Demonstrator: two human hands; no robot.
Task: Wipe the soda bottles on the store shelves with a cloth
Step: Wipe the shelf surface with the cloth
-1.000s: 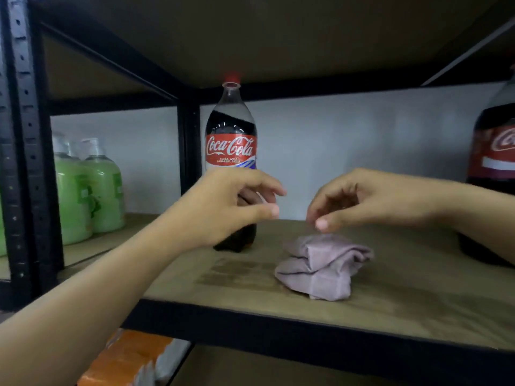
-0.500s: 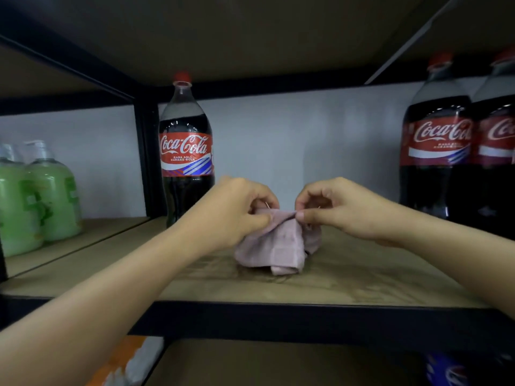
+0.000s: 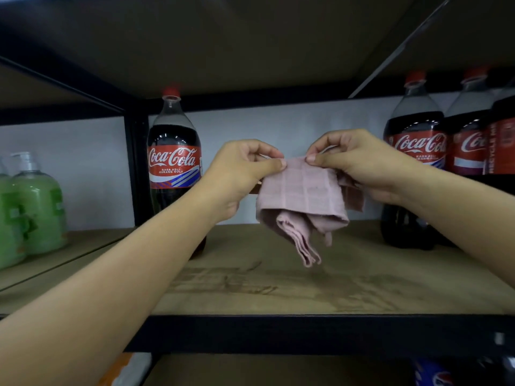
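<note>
Hands reached forward at chest height: left hand (image 3: 242,174) and right hand (image 3: 354,165) each pinched the pink cloth's (image 3: 302,196) top edge, hanging above the shelf (image 3: 278,288); cola bottles (image 3: 174,168) stood at nine and three o'clock

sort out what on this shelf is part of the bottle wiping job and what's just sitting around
Part of the job:
pink cloth, pinched by left hand and right hand
lone cola bottle
cola bottles on the right

Just there:
green soap dispensers
wooden shelf

Green pump soap btls (image 3: 39,210) on next shelf bay, far left, w/ white pumps.
</note>
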